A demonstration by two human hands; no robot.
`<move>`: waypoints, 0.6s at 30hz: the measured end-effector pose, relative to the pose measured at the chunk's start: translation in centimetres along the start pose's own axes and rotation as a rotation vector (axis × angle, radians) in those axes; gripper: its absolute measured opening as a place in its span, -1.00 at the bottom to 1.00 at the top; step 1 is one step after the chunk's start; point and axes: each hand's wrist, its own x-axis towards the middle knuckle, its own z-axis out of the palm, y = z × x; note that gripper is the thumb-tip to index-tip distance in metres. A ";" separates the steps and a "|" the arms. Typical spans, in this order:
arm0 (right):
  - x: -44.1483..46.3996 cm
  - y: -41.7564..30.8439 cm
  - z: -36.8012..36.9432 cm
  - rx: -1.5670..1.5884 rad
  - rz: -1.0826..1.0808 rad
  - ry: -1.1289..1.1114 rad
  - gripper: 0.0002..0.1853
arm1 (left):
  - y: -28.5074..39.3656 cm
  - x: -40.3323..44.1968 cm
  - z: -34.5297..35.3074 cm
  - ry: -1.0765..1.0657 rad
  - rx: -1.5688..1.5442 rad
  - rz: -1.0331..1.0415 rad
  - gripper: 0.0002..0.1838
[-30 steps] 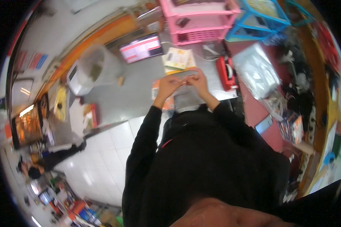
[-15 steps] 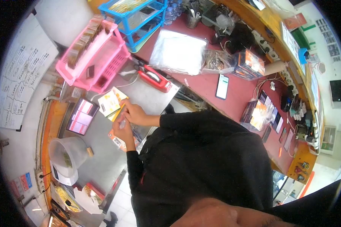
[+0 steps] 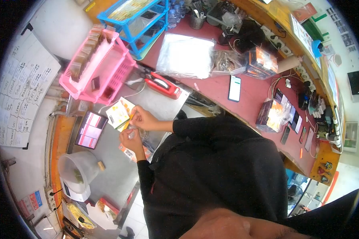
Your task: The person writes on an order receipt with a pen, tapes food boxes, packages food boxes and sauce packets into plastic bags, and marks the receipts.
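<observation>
A small white and yellow carton [image 3: 119,114] with a barcode and orange pictures is on the steel table, just beyond my hands. My right hand [image 3: 143,119] is closed in a pinch at the carton's near edge, by a yellow strip. Close below it, my left hand [image 3: 131,140] has its fingers curled together beside the same edge; what lies inside them is hidden. Under my wrists lies an orange and white packet [image 3: 128,153] with a barcode, next to some clear plastic wrapping, partly covered by my left arm.
A tablet [image 3: 91,129] and a clear tub [image 3: 79,169] on a white scale stand on the left. Beyond are a pink basket [image 3: 125,73] and a red sealer [image 3: 163,87]. On the maroon table lie a phone [image 3: 234,88] and a stack of clear plastic sheets [image 3: 185,55].
My hands have moved slightly apart, with the right hand's fingers now at the carton's edge. The whole view has shifted a little as the head turned.
</observation>
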 end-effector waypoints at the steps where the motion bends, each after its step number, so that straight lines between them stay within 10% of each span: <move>1: 0.1 0.3 0.1 -0.077 -0.007 -0.052 -0.77 | -0.1 0.1 -0.1 0.006 -0.005 0.005 -0.77; 9: -0.2 2.0 1.8 -0.544 -0.257 -0.010 -0.86 | -0.4 0.0 -0.3 -0.021 0.053 0.054 -0.79; 18: 0.2 3.4 2.2 -0.207 0.005 -0.079 -0.85 | -0.9 -0.1 -2.7 -0.032 0.214 0.073 -0.63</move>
